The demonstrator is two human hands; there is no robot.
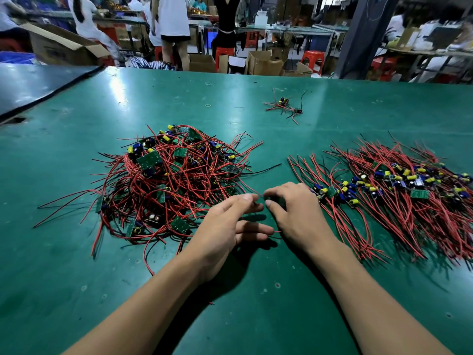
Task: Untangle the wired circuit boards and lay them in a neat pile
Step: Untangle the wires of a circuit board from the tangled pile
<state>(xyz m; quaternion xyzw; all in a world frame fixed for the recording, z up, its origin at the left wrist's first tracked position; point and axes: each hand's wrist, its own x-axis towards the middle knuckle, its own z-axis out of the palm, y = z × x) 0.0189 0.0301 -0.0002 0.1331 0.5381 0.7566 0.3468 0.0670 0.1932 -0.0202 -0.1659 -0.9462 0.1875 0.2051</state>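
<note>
Wired circuit boards (149, 160) are lying in two masses on the green worktop (266, 316). A tangled heap (174, 180) is sitting left of the middle. A neat pile (396, 190) is spreading toward the right edge, with its wires running roughly from the far edge back toward the near right corner and the boards lined up in a band across them. A small stray cluster (284, 106) is lying well apart, nearer the far edge.

Both hands are working in the gap between heap and pile, just beside the heap's near right fringe. A single red wire (252, 189) is trailing out of the heap and running down and to the right, straight into the space between the two hands.

The right hand (294, 213) is hovering knuckles-up with its fingers curled, and it is apparently pinching the end of that wire, with what may be a small green board tucked under the fingertips. The left hand (227, 226) is lying palm-down with thumb and forefinger tip to tip at the same wire and its other fingers stretched out flat. Whether it is truly gripping I cannot tell.

The right hand is the nearer to the neat pile, so the freed piece would likely be travelling rightward, turned to match the pile's wires, while the left is steadying the heap side.
</note>
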